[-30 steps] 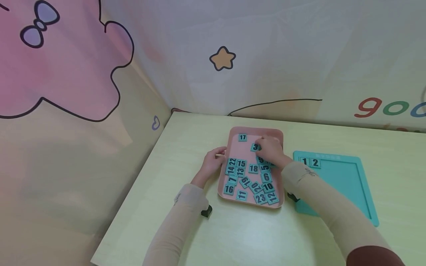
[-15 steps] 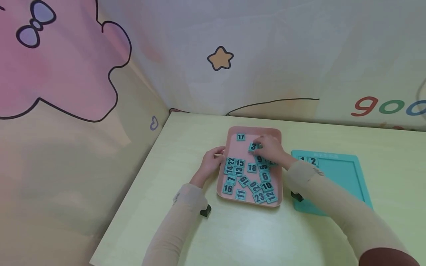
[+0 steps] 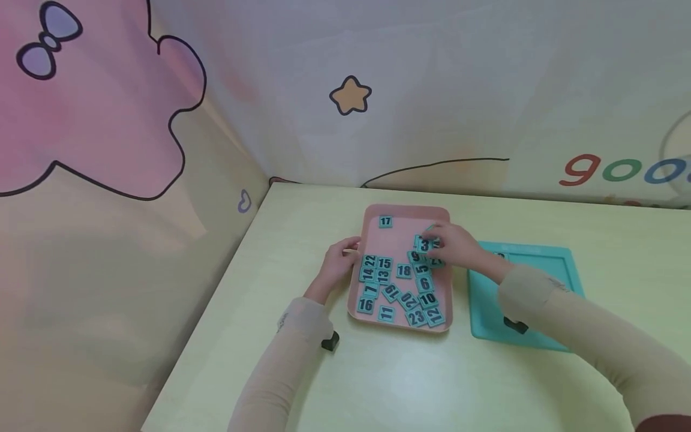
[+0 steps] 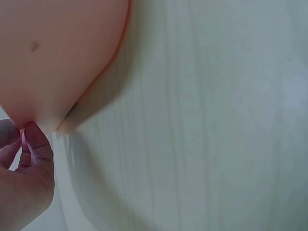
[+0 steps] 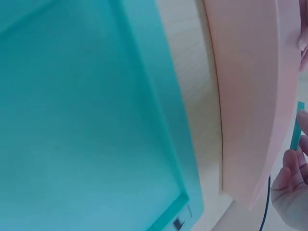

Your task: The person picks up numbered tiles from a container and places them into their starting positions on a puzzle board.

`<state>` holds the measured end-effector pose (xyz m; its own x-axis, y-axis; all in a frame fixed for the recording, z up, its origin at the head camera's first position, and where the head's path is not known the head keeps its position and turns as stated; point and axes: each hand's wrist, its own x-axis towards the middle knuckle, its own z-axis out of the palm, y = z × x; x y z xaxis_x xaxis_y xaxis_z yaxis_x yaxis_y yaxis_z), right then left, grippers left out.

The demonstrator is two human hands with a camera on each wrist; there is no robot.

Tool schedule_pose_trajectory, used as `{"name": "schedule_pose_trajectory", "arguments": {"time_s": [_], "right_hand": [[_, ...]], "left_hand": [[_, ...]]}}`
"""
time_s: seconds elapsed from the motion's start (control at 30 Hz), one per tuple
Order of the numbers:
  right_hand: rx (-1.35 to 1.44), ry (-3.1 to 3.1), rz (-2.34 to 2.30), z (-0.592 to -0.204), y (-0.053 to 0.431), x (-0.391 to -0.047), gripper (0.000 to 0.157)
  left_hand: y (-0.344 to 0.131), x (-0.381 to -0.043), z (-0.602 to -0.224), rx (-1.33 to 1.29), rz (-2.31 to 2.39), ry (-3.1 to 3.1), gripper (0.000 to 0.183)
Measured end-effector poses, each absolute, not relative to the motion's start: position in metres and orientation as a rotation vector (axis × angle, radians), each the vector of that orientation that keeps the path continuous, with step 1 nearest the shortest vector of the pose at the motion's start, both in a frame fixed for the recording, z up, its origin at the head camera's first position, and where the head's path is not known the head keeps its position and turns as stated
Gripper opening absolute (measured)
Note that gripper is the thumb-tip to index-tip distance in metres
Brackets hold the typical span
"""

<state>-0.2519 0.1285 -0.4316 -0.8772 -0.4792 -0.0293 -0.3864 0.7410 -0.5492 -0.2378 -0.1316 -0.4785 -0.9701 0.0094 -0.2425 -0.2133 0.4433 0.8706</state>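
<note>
Worktop: pale, wood-grained, set against printed wall — orange star, coloured letters. Pink tray, teal board side by side on worktop. Left hand: grip pinching tray's edge. Right hand: grip pinching tile 3 — over tray.

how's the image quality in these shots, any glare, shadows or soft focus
Head view: a faint pale sheen on the table in front of the pink tray, most number tiles readable; left wrist view: dim, with soft shadows on the table beside the tray; right wrist view: the teal board looks soft, its edges slightly blurred.
</note>
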Motion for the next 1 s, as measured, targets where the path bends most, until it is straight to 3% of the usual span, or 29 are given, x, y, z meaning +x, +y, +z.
{"name": "schedule_pose_trajectory", "arguments": {"time_s": [0.5, 1.0], "right_hand": [[-0.659, 2.827, -0.755, -0.418, 0.192, -0.228, 0.035], [-0.560, 2.864, -0.787, -0.439, 0.255, -0.217, 0.035]], "left_hand": [[-0.129, -0.238, -0.479, -0.191, 1.552, 2.493, 0.039], [-0.129, -0.237, -0.478, -0.213, 1.542, 2.481, 0.040]]}}
